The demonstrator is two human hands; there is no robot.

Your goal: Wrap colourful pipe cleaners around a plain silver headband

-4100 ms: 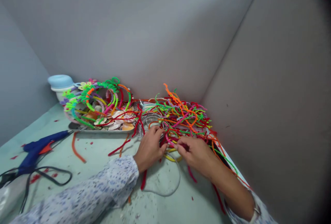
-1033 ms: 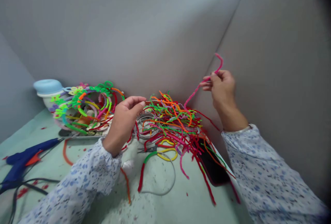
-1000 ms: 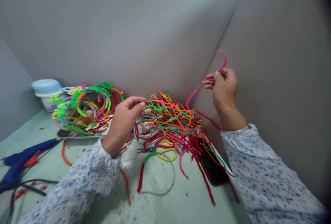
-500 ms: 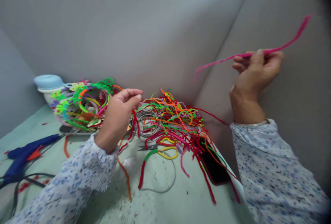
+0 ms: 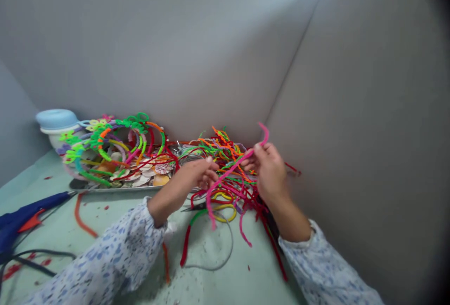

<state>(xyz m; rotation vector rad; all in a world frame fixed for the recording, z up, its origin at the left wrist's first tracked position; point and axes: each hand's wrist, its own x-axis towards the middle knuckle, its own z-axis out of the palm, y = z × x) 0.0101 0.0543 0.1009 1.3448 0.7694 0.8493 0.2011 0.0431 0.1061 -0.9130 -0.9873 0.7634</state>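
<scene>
Plain grey panels [image 5: 168, 51] meet in a corner behind your pale green work surface [image 5: 260, 277], which is speckled with dark and red bits. Your right hand [image 5: 269, 171] is closed in a pinch, thumb against fingers, on a long, fuzzy, bright pink pipe cleaner [image 5: 228, 172]. One end hooks up above your thumb; the other slants down to the left and droops over the scissors. Your left hand [image 5: 193, 176] is half open, its fingers loosely curled just beside the pink strand; you cannot tell from here whether they touch it.

Behind your hands lies a tangled heap of red, orange, green and pink pipe cleaners [image 5: 230, 148]. Below them you have the scissors with yellow-and-red handles [image 5: 235, 213], and a thin grey wire loop partly wrapped in red and green fuzz [image 5: 185, 244]. Farther left, a shallow silver metal tray [image 5: 116, 189] holds seashells [image 5: 140, 179], with colourful fuzzy headbands [image 5: 135, 124] heaped over it. Beyond them stands a white container with a pale blue lid [image 5: 58, 119]. A blue glue gun with an orange trigger [image 5: 35, 206] lies nearest your left edge.
</scene>
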